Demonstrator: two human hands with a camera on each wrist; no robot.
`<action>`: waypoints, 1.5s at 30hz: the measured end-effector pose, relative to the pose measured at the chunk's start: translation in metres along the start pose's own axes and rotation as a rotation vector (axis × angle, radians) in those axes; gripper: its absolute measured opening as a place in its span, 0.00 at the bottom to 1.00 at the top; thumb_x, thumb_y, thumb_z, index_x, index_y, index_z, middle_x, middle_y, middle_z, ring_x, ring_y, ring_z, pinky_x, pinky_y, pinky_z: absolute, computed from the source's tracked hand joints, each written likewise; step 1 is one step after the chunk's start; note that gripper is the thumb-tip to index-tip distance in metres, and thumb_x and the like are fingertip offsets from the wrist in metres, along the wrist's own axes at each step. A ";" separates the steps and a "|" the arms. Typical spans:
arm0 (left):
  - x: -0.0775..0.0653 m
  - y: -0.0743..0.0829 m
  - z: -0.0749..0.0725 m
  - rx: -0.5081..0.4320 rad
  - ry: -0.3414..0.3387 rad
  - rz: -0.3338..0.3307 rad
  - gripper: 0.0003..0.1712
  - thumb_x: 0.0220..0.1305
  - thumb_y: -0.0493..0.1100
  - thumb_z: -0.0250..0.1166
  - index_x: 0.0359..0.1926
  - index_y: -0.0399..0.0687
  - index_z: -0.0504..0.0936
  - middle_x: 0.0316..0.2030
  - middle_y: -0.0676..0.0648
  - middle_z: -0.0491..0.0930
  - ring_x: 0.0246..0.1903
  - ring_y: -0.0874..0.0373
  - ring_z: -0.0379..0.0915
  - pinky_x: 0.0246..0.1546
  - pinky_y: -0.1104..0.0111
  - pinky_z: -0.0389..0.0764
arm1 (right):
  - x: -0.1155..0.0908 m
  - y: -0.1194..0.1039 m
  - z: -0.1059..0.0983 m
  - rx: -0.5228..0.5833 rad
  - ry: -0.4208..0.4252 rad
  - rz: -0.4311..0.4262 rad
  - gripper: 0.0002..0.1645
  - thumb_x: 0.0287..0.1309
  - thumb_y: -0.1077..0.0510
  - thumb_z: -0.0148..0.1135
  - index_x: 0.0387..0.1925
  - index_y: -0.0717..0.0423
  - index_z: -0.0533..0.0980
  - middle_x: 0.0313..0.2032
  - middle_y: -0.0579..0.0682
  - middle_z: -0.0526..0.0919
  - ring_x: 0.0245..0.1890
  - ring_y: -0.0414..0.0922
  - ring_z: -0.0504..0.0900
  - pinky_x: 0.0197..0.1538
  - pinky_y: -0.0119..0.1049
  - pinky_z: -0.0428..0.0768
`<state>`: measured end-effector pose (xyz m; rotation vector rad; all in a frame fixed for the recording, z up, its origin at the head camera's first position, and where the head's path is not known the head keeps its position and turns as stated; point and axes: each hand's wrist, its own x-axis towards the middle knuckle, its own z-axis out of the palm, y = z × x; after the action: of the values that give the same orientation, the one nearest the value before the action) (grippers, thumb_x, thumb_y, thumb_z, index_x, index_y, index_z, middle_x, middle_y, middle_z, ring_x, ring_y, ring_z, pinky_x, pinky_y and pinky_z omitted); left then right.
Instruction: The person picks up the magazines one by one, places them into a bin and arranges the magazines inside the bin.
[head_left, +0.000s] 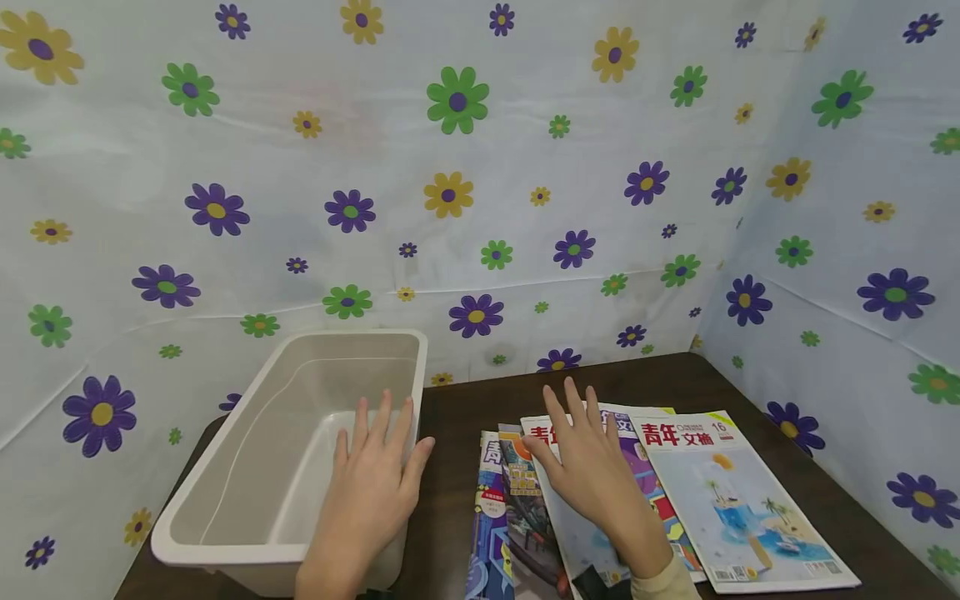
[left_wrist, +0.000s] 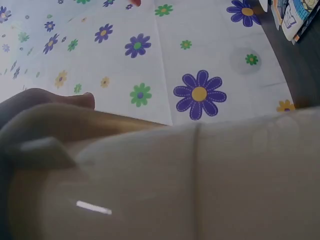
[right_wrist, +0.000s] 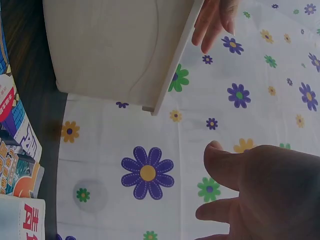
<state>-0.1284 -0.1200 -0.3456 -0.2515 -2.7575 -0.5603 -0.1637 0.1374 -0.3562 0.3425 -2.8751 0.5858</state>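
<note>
Left hand (head_left: 372, 483) and right hand (head_left: 592, 471), fingers spread
The former partly hides a beige rectangular plastic tub (head_left: 247, 467), the latter overlapping colourful paper magazines (head_left: 731, 492).

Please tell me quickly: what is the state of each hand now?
Left hand: open, holding nothing.
Right hand: open, holding nothing.

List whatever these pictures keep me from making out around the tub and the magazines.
Head view: part of the magazine behind the right hand, covered by it.
Head view: the near right corner of the tub, hidden by the left hand.
Head view: small print beside "16" on the rightmost magazine, too small.
Left wrist view: the clustered magazines, cut off by the frame's corner.
</note>
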 end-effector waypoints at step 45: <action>-0.032 -0.155 -0.065 -0.068 0.125 -0.306 0.31 0.79 0.50 0.55 0.70 0.30 0.68 0.64 0.19 0.67 0.59 0.16 0.64 0.54 0.27 0.66 | -0.001 0.009 -0.005 0.104 -0.104 0.043 0.46 0.73 0.45 0.62 0.80 0.61 0.54 0.70 0.74 0.66 0.69 0.73 0.66 0.64 0.73 0.65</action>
<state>-0.1165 -0.2907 -0.3541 0.1893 -2.6727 -0.7200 -0.1648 0.1477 -0.3555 0.3376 -2.9648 0.7483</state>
